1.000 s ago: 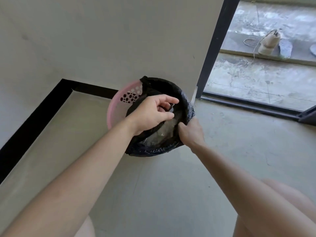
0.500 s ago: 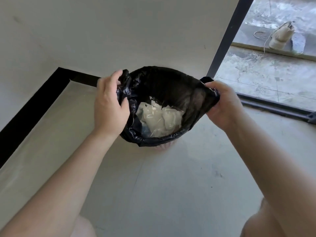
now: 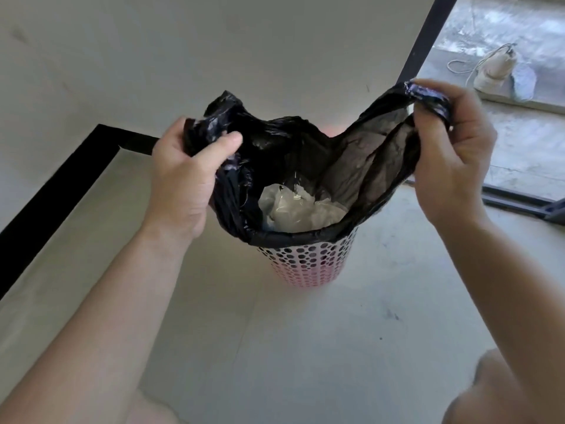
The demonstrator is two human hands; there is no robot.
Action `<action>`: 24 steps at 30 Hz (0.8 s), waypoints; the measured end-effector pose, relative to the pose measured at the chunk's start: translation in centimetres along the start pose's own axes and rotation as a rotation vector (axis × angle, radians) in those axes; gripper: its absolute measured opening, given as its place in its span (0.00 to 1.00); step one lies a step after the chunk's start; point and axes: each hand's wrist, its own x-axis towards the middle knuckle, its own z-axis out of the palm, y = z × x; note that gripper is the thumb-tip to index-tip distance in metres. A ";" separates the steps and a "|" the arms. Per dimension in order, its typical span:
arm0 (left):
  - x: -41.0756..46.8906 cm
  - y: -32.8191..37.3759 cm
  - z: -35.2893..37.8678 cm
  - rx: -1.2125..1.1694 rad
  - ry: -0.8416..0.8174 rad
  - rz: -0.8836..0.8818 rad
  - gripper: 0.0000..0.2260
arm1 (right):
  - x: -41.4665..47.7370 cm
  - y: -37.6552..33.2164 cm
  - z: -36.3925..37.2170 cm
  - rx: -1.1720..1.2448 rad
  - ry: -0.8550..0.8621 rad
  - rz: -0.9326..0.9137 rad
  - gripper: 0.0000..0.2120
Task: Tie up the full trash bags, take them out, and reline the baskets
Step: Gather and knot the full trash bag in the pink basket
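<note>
The left thumb [image 3: 224,143] presses on a bunched bit of the black bag [image 3: 305,148]. The other left fingers curl behind the bunch, so the left hand [image 3: 183,182] grips the bag's left edge tight. The right fingers [image 3: 428,120] curl over the rolled top edge of the bag on the other side. The right hand [image 3: 452,160] holds that edge up, a bit higher than the left side.

The bag's mouth is pulled wide open between the two hands. The back of the bag stands up in a peak near the left hand. The front edge of the bag is folded over the front rim of the basket [image 3: 308,264]. The low part of the bag sits inside the basket. Down in the bag lies some clear and white plastic trash [image 3: 293,209].

The basket is pink with lots of round holes. It stands upright on the gray floor [image 3: 275,347], close to a white wall [image 3: 183,56]. A black strip [image 3: 55,191] runs along the bottom of the wall on the left. Behind the right hand is a dark door frame [image 3: 425,41]. Past it, a pale shoe [image 3: 495,68] with loose laces lies on rough ground. A bare knee [image 3: 489,393] shows at the bottom right.
</note>
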 end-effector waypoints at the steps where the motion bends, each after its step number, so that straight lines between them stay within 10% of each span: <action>1: -0.4 0.5 0.5 0.005 -0.054 0.058 0.08 | 0.1 -0.3 0.3 0.001 -0.001 -0.014 0.08; 6: -1.9 2.1 2.2 -0.025 -0.125 0.002 0.07 | 0.2 -0.6 1.1 -0.367 -0.183 0.271 0.09; 11: -1.8 4.6 1.9 -0.389 -0.150 0.049 0.05 | 1.9 -3.3 1.2 0.251 0.089 0.286 0.09; 15: -1.4 3.0 1.8 -0.241 0.037 0.063 0.06 | 1.1 -2.2 1.8 0.133 0.008 0.528 0.04; 21: -0.7 0.2 0.2 -0.029 -0.045 0.029 0.12 | -0.7 0.0 0.8 -0.183 -0.127 0.690 0.26; 24: -0.4 -0.5 -1.1 0.256 -0.251 0.034 0.20 | -2.1 0.0 0.2 -0.511 -0.215 0.604 0.52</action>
